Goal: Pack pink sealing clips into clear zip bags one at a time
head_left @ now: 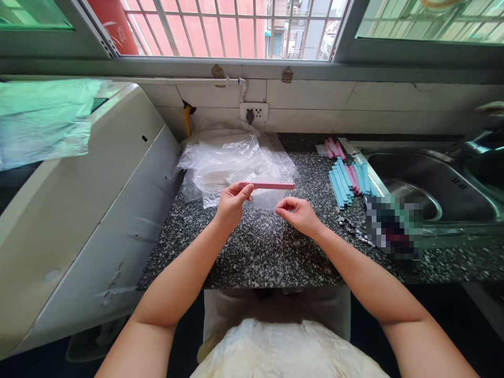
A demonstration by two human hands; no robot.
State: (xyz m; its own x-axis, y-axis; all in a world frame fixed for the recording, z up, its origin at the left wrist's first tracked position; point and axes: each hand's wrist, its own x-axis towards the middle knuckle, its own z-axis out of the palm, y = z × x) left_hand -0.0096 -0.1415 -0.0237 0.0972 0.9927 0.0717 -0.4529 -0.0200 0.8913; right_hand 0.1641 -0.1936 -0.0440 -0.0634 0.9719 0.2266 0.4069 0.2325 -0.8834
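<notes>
A long pink bag clip (273,186) is pinched by one end in my left hand (232,202), held level above the counter and pointing right. My right hand (298,214) is just below and to the right of the clip's free end, apart from it. Its fingers are curled with the tips together; whether anything small is between them I cannot make out. Behind my hands lies a heap of clear plastic bags (232,157). One small clear bag (268,199) lies flat under the clip, near my right fingertips.
Several blue clips (340,184) and pink clips (334,148) lie at right, by the metal sink (409,157). A blurred-out dark object (394,228) and a string of shiny pieces (354,231) are nearer. A large pale appliance (98,184) stands left. A socket (254,112) is on the wall.
</notes>
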